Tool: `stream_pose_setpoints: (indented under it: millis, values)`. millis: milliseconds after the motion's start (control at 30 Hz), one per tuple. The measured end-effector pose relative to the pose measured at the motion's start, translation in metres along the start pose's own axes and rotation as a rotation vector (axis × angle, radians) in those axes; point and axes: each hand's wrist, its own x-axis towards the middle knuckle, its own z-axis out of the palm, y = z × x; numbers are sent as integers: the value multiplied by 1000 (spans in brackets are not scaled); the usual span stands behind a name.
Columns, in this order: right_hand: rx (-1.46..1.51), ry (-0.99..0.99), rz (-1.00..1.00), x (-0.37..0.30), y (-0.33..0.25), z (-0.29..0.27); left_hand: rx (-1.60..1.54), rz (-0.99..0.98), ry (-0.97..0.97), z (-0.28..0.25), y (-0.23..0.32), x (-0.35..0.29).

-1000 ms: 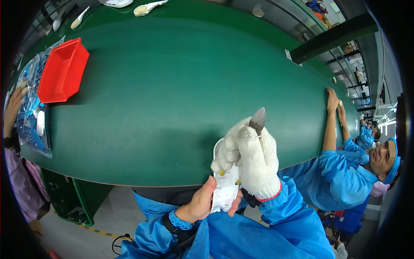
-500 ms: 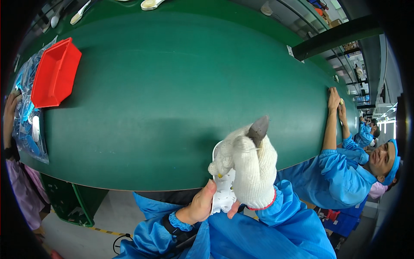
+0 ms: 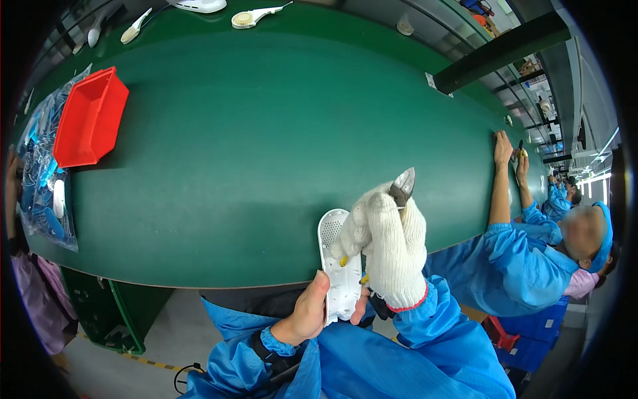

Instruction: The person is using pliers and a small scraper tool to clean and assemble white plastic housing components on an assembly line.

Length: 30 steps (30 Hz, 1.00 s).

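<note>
My left hand [image 3: 307, 311], bare, grips a long white plastic shell [image 3: 343, 292] by its lower end, thumb on the left edge and fingertips showing at the right. The shell's rounded upper end is pierced with many small holes, and its hollow inner side faces up. In a white knitted glove, my right hand [image 3: 389, 246] is closed round a pair of pliers [image 3: 403, 187]. Their grey metal jaws point up and away from the shell, while bits of the yellow handles show under the glove. The gloved fingers lie over the shell's right side; whether they touch it I cannot tell.
A red bin [image 3: 93, 120] stands at the left beside a clear plastic bag [image 3: 50, 193] of blue and white parts. White handheld pieces [image 3: 249, 18] lie along the far edge of the green table [image 3: 219, 153]. At the right a co-worker [image 3: 531, 259] in blue works.
My right hand has shifted slightly and the plier jaws have turned, catching light. More of the shell, including its pierced end, now shows. The view has shifted a little.
</note>
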Motion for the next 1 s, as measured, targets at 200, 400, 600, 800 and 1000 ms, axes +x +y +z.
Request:
stream_pose_setpoints:
  millis: [200,400,600,800,1000]
  values:
    - [67,4,17,1,-9,4,11,-9,31,2,-2,2]
    - [38,35,26,2,-8,3,36,-20,45,1,-4,1]
    - [-5,73,34,3,-6,6,56,-11,44,0,-2,2]
    - [-225,77,-152,-3,-5,1,110,1,22,-1,-2,1]
    - [-100,80,-142,1,0,-7,84,-90,-2,4,3,-11]
